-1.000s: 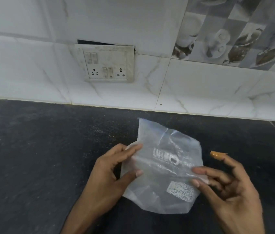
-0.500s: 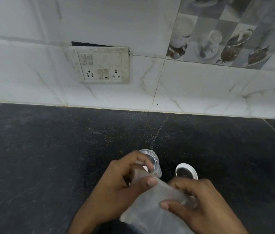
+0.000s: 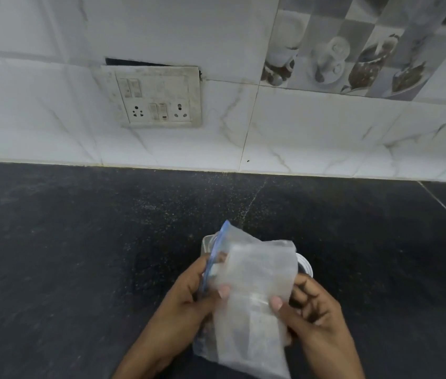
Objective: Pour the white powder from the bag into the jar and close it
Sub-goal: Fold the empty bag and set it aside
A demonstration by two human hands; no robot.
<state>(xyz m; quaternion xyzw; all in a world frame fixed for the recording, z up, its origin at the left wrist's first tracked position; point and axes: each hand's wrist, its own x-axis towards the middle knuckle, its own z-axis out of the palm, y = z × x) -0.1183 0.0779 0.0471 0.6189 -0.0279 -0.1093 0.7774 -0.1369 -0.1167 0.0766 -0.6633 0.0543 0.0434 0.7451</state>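
Observation:
A translucent plastic bag (image 3: 254,291) with a blue zip edge is held between both hands low in the middle of the view. My left hand (image 3: 189,302) grips its left side near the zip edge. My right hand (image 3: 312,313) pinches its right side. Behind the bag's top corner only the rim of a clear jar (image 3: 207,242) shows on the black counter. A white lid (image 3: 305,265) lies right of the jar, mostly hidden by the bag. I cannot make out any powder in the bag.
The black stone counter (image 3: 79,255) stretches wide to the left and right of my hands. A white tiled wall (image 3: 325,138) closes off the back, with a switch and socket plate (image 3: 159,97) set into it.
The bag was held flat and spread a second ago, then lowered beside the jar. Now it is lifted again and turned, its zip edge up over the jar's rim.

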